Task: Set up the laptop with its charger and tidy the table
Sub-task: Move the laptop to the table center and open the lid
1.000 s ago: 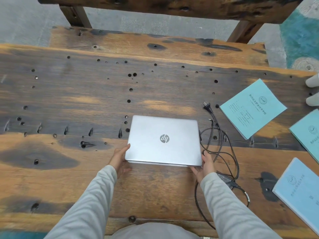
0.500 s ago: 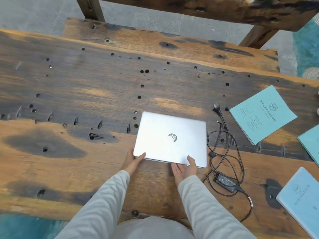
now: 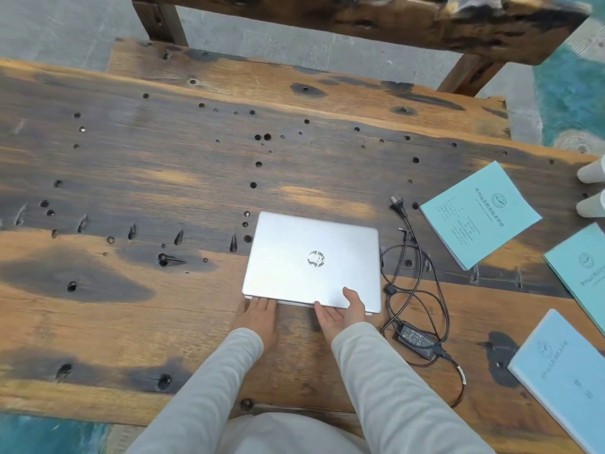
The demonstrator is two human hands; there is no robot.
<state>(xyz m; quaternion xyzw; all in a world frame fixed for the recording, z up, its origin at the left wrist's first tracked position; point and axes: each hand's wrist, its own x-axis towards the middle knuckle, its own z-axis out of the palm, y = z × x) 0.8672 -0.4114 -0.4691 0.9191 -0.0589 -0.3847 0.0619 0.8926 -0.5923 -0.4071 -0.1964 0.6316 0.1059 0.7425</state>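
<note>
A closed silver laptop (image 3: 311, 260) lies flat on the worn wooden table (image 3: 131, 191), right in front of me. My left hand (image 3: 258, 319) lies flat, its fingertips touching the laptop's front edge near the left corner. My right hand (image 3: 340, 312) pinches the front edge right of the middle, thumb on the lid and fingers underneath. The black charger brick (image 3: 417, 339) sits just right of my right forearm. Its cable (image 3: 412, 273) loops loosely beside the laptop, and the wall plug (image 3: 397, 203) lies unplugged at the far end.
Two teal booklets (image 3: 481, 214) (image 3: 582, 267) and a light blue one (image 3: 566, 378) lie scattered at the right. Two white objects (image 3: 592, 172) poke in at the right edge. A wooden bench (image 3: 294, 77) runs along the table's far side.
Both hands have left the laptop's side corners and come to its front edge. My right thumb now rests on the lid. The laptop has turned slightly.
</note>
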